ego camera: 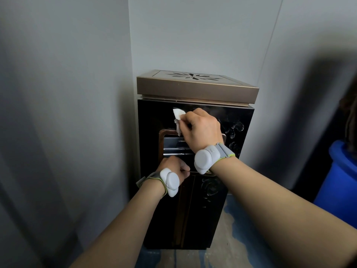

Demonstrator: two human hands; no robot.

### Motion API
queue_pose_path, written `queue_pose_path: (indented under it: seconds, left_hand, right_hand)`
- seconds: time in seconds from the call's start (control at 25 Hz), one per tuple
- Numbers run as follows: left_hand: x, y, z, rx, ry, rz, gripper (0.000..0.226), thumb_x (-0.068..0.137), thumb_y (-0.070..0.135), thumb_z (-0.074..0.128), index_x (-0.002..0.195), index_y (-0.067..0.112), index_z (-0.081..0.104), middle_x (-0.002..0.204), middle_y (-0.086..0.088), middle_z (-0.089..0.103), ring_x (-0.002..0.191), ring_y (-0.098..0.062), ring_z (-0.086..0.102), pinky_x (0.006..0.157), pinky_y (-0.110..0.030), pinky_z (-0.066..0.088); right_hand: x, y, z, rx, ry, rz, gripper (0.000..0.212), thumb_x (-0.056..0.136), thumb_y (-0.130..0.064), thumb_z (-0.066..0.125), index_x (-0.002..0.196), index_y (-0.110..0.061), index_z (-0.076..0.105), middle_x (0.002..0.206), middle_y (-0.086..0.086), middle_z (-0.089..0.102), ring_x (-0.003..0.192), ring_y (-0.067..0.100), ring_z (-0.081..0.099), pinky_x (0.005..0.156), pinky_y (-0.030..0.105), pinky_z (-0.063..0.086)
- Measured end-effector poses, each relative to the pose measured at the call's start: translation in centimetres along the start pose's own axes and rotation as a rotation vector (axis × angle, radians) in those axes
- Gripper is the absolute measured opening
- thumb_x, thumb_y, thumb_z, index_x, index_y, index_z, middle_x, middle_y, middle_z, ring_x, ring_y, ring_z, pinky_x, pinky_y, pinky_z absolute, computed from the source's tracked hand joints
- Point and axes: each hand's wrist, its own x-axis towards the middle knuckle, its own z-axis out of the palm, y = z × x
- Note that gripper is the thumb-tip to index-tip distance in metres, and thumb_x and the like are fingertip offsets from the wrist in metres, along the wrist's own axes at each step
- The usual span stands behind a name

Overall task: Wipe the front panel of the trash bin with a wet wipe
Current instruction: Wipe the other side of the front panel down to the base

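— Grey walls meet in a corner, and we stand facing the trash bin (pixel 195 171) tucked into it, with a blue barrel (pixel 342 182) off to our right on the paint-stained floor (pixel 229 254). Where is the wipe?

— High on the front panel (pixel 204 209), just under the bronze lid (pixel 197 88). Our right hand (pixel 202 128) pinches the wet wipe (pixel 178 118) between curled fingers and thumb, and the wipe sticks out to the left of the knuckles, against the glossy black surface as far as we can tell.

— And which way does the panel run from there?

— Its long axis is vertical, so nearly all of it lies below our right hand: the framed flap opening (pixel 173 144) directly beneath, then the tall dark stretch down to the floor. To the hand's right we see pale smudges on the gloss. We judge the wiping has far to go, with strokes needed across the top band and then downward.

— What about the other hand?

— Our left hand (pixel 173 167) sits lower, at the bottom edge of the flap opening, fingers curled; whether it grips the frame or only rests there, we cannot tell. Both forearms reach forward, wrists banded with grey trackers. The right arm crosses up and inward, and it is the nearer one to the unwiped upper corner.
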Motion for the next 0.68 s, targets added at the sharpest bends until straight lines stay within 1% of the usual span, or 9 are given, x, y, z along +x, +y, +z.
queue_pose_path:
  seconds: [0.04,0.08,0.16,0.28,0.48,0.68]
  left_hand:
    - [0.0,0.0,0.0,0.012,0.001,0.005,0.007,0.088,0.025,0.068,0.087,0.020,0.073,0.098,0.008,0.074,0.098,-0.012,0.065,0.080,-0.016,0.045]
    - [0.0,-0.1,0.0,0.025,0.002,0.009,0.011,0.088,0.025,0.068,0.094,0.020,0.076,0.100,0.009,0.074,0.099,-0.010,0.065,0.081,-0.015,0.045]
    - [0.1,-0.2,0.0,0.028,-0.002,0.016,0.015,0.087,0.026,0.069,0.100,0.023,0.076,0.100,0.010,0.073,0.098,-0.009,0.064,0.081,-0.013,0.043]
    - [0.1,-0.4,0.1,0.020,0.004,0.017,0.015,0.086,0.027,0.071,0.100,0.025,0.077,0.100,0.011,0.074,0.099,-0.008,0.065,0.080,-0.012,0.042]
    - [0.1,-0.6,0.2,-0.001,0.015,0.012,0.016,0.085,0.029,0.073,0.101,0.026,0.077,0.102,0.011,0.074,0.103,-0.007,0.065,0.088,-0.014,0.044]
    - [0.0,-0.6,0.1,-0.012,0.018,0.023,0.018,0.086,0.027,0.073,0.103,0.023,0.077,0.104,0.008,0.074,0.102,-0.009,0.066,0.087,-0.014,0.045]
  right_hand:
    - [0.1,0.0,-0.1,0.000,0.004,0.003,0.019,0.092,-0.025,0.067,0.089,-0.008,0.072,0.085,0.010,0.061,0.069,0.038,0.059,0.057,0.043,0.052]
    - [0.2,0.1,-0.2,-0.001,0.009,0.005,0.018,0.092,-0.025,0.066,0.089,-0.008,0.072,0.085,0.009,0.061,0.069,0.038,0.058,0.057,0.042,0.051]
    - [0.3,0.2,-0.4,-0.007,0.017,0.011,0.017,0.092,-0.024,0.067,0.088,-0.009,0.072,0.085,0.008,0.061,0.070,0.037,0.059,0.057,0.041,0.051]
    - [0.3,0.3,-0.7,-0.004,0.030,0.024,0.016,0.091,-0.024,0.067,0.086,-0.009,0.071,0.084,0.008,0.061,0.070,0.037,0.058,0.058,0.040,0.051]
    - [0.4,0.8,-1.1,-0.004,0.020,0.074,0.019,0.093,-0.027,0.064,0.091,-0.009,0.072,0.090,0.009,0.062,0.075,0.039,0.059,0.062,0.043,0.052]
    - [0.4,1.3,-1.5,-0.017,0.016,0.087,0.020,0.093,-0.025,0.063,0.090,-0.007,0.071,0.089,0.011,0.063,0.079,0.038,0.060,0.065,0.044,0.052]
